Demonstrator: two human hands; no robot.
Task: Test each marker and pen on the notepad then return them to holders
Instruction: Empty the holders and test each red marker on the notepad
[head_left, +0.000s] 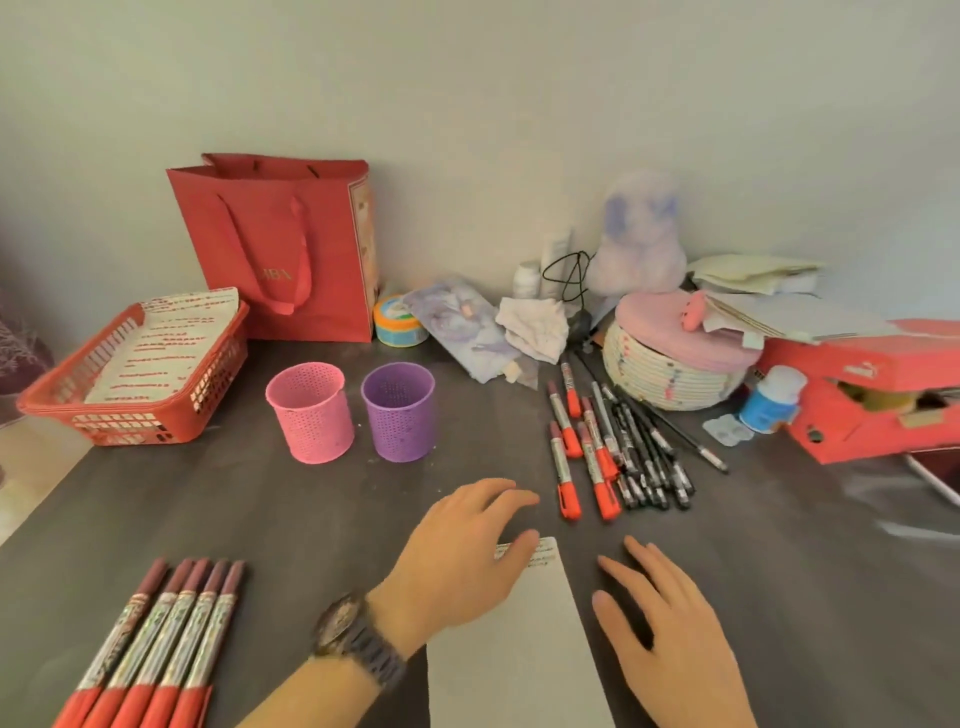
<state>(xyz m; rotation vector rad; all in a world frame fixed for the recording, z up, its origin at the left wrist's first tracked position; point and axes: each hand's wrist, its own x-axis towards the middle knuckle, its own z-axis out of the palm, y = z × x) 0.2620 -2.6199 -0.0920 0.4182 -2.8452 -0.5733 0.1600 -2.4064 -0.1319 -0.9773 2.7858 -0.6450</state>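
Here, a pale grey notepad lies at the near edge of the dark grey desk, about its middle, with red scribbles along its far edge. The left hand, with a dark wristwatch at the wrist, rests at the notepad's far left corner, fingers loosely bent and holding nothing. The right hand lies flat on the desk just beside the notepad's right edge, fingers spread wide, also empty.

Five red-capped markers lie side by side at the near left corner. More red-capped loose markers and a cluster of slim black pens lie right of centre, beyond the hands.

A pink perforated plastic holder and a purple perforated plastic holder stand upright next to each other, left of centre; whether either holds anything cannot be told.

A red plastic mesh basket with paper in it sits at the left edge, and a red paper gift bag stands at the far edge against the wall. A round woven basket with a pink lid and a red cardboard box sit towards the right edge.
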